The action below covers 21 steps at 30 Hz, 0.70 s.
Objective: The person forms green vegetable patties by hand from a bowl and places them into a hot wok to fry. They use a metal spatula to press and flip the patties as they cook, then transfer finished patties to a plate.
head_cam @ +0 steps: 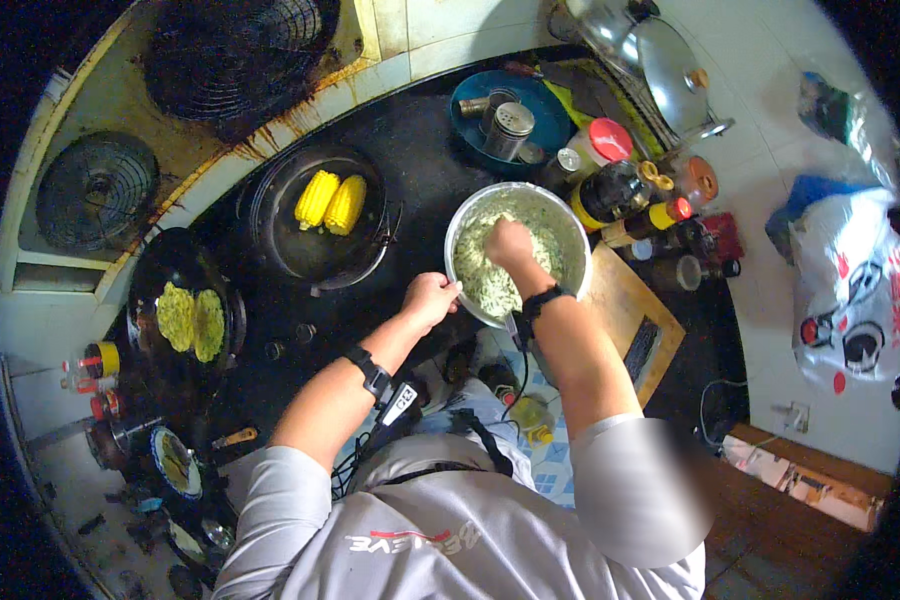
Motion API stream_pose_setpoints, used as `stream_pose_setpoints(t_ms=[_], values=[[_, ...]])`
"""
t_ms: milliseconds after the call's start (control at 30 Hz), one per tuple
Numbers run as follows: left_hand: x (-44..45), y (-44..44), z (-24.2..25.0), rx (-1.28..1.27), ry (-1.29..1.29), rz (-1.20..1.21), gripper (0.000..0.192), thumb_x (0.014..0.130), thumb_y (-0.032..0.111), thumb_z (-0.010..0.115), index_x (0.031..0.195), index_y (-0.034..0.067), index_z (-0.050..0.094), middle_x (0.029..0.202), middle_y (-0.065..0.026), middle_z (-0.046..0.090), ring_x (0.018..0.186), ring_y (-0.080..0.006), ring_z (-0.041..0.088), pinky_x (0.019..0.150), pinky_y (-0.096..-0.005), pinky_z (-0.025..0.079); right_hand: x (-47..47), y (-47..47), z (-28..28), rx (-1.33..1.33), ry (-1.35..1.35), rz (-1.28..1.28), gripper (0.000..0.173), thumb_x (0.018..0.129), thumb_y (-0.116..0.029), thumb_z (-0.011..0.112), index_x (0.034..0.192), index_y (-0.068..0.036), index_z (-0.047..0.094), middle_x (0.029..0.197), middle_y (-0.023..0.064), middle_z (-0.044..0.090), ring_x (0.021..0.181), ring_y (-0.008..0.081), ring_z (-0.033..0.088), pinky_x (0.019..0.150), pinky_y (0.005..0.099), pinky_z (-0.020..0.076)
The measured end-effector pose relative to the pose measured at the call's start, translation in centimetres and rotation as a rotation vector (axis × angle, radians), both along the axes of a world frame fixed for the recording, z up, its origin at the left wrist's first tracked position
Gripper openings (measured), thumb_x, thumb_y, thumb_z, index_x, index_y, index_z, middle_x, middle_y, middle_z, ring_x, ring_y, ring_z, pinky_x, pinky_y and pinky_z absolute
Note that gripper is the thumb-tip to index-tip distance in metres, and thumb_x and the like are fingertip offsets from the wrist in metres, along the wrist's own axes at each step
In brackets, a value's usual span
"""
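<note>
A round metal bowl [581, 255] stands at the counter's front edge before me. In it lies a pale, green-flecked batter or shredded mixture [491, 289], some of it smeared up the inner wall. My left hand [429, 300] grips the bowl's left rim, thumb on top. Inside the bowl, my right hand [508, 244] is pushed into the mixture with the knuckles up; its fingertips are hidden. To the left, a dark wok [139, 322] contains two flat green-flecked pancakes [187, 319]. Between wok and bowl, a dark pan [300, 255] holds two pieces of yellow corn [331, 201].
Behind the bowl sits a blue-green basin [469, 142] with metal shakers [510, 127]. Sauce bottles [615, 191] and a red-lidded jar [607, 141] crowd the right side. A wooden board [622, 300] lies right of the bowl. Plastic bags [847, 285] hang on the right wall.
</note>
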State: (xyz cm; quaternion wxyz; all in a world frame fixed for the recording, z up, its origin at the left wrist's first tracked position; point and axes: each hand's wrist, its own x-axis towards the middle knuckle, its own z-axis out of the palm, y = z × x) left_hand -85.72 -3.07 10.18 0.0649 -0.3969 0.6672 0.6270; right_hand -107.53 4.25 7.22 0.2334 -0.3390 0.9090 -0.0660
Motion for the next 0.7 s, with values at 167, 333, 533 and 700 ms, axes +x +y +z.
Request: stream_pose_setpoints(t_ms=[167,333,533,700], values=[[-0.8,-0.1,0.3,0.085,-0.08,0.055,0.028,0.098,0.027,0.068,0.088,0.001,0.071,0.072,-0.0066,0.071,0.057,-0.0136,0.064,0.051,-0.0304,0.05,-0.2,0.9,0.7,-0.31,-0.041,-0.041,0.041,0.082,-0.025,0.068,0.115,-0.001,0.07,0.107,0.0258,0.072,0.102,0.0419,0.069,0.093,0.0474,0.0545],[-0.9,-0.5,1.2,0.139,-0.108,0.034,0.026,0.1,0.027,0.065,0.093,0.002,0.071,0.078,-0.0055,0.072,0.063,-0.012,0.066,0.055,-0.0277,0.053,0.9,0.4,2.5,-0.213,-0.214,0.241,0.047,0.075,-0.029,0.076,0.114,-0.003,0.07,0.118,0.0234,0.068,0.106,0.0391,0.067,0.092,0.0459,0.0546],[-0.9,-0.4,1.8,0.155,-0.094,0.059,0.027,0.101,0.026,0.064,0.093,0.002,0.07,0.083,-0.0059,0.073,0.068,-0.013,0.069,0.057,-0.0267,0.054,0.4,1.0,0.6,-0.482,-0.008,0.382,0.049,0.072,-0.026,0.077,0.115,-0.004,0.07,0.106,0.021,0.072,0.097,0.0379,0.07,0.088,0.0464,0.0553],[-1.0,-0.2,1.8,0.177,-0.087,0.066,0.026,0.101,0.026,0.063,0.094,0.001,0.069,0.084,-0.0084,0.074,0.067,-0.0134,0.069,0.056,-0.0266,0.054,1.1,0.2,0.7,-0.33,-0.185,0.395,0.045,0.069,-0.025,0.078,0.109,-0.006,0.071,0.099,0.0182,0.072,0.093,0.037,0.07,0.085,0.0454,0.0556]])
